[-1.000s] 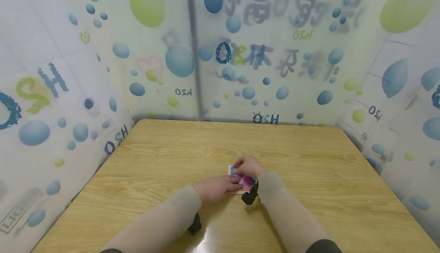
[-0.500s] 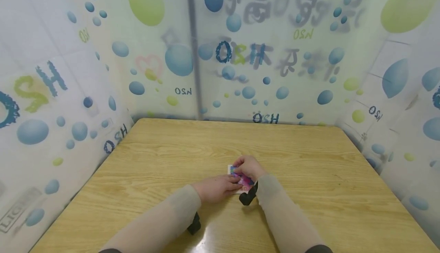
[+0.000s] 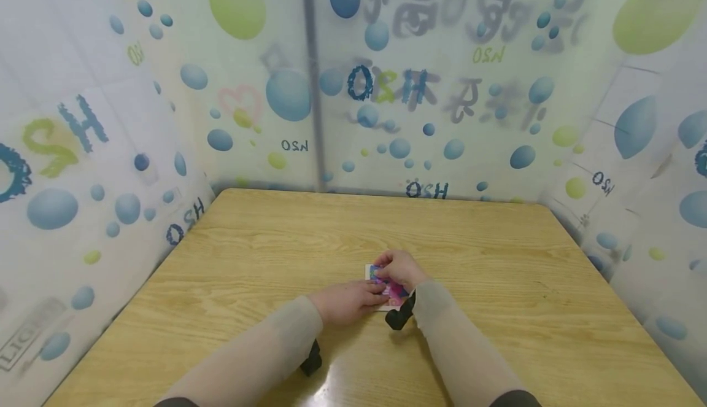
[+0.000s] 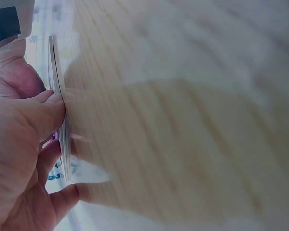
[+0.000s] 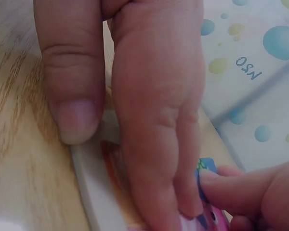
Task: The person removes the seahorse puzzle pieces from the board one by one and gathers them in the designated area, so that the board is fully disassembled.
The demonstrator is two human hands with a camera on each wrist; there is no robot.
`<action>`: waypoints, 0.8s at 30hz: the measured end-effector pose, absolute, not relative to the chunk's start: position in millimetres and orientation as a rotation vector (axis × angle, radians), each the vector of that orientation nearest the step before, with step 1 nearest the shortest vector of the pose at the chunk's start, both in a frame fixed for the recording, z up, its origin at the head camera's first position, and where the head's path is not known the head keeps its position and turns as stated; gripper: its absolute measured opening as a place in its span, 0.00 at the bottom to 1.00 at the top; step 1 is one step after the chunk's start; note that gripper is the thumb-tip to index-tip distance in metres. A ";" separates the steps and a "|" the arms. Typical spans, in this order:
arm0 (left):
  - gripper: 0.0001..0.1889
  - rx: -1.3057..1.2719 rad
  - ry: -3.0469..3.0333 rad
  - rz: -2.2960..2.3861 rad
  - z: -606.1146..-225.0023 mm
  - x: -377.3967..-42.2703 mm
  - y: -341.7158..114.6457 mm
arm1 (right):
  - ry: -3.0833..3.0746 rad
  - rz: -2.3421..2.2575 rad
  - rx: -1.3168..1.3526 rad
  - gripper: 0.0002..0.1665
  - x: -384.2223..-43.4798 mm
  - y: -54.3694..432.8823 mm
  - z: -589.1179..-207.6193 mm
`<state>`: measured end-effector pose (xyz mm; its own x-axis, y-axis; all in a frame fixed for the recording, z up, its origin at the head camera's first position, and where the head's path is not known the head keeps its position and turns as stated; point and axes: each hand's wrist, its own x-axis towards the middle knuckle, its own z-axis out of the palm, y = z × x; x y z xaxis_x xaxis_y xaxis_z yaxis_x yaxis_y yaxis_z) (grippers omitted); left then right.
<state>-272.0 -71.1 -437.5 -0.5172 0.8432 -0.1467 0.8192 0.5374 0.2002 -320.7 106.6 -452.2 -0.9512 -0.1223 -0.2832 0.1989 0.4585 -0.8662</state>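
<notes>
Pinched at the far-left corner of a picture board (image 5: pixel 92 187): a small blue piece (image 5: pixel 207 164)

The right hand (image 3: pixel 402 269) kept a narrow grip, thumb and finger closed on the piece, which sat directly between their tips; whether it touched the board beneath could not be told. Just beside it, the left hand (image 3: pixel 343 304) lay with fingers extended across the board's pink printed face, its thumb against the near edge. White-rimmed and layered at the side, the board rested flat on a wood-grained desk (image 3: pixel 298 229). Pale sleeves (image 3: pixel 270 339), with black devices (image 3: pixel 312 358) at the wrists, reached in from the near side. Behind stood walls (image 3: pixel 469 167) printed with blue and green ovals.
</notes>
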 end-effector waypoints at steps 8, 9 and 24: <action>0.21 1.394 2.555 0.166 -438.6 -272.3 -70.7 | 2.394 -1.515 0.059 0.09 -321.6 108.3 -453.7; 0.21 1.393 2.554 0.165 -438.6 -272.3 -70.6 | 2.393 -1.518 0.055 0.09 -321.7 108.4 -454.2; 0.21 1.401 2.562 0.147 -439.2 -271.9 -70.2 | 2.411 -1.505 0.009 0.08 -324.0 111.2 -457.8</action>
<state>-271.9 -70.2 -439.2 -0.5224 0.8408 -0.1417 0.8190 0.5410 0.1909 -324.0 111.2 -457.8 -0.9555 -0.1510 -0.2532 0.1611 0.4521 -0.8773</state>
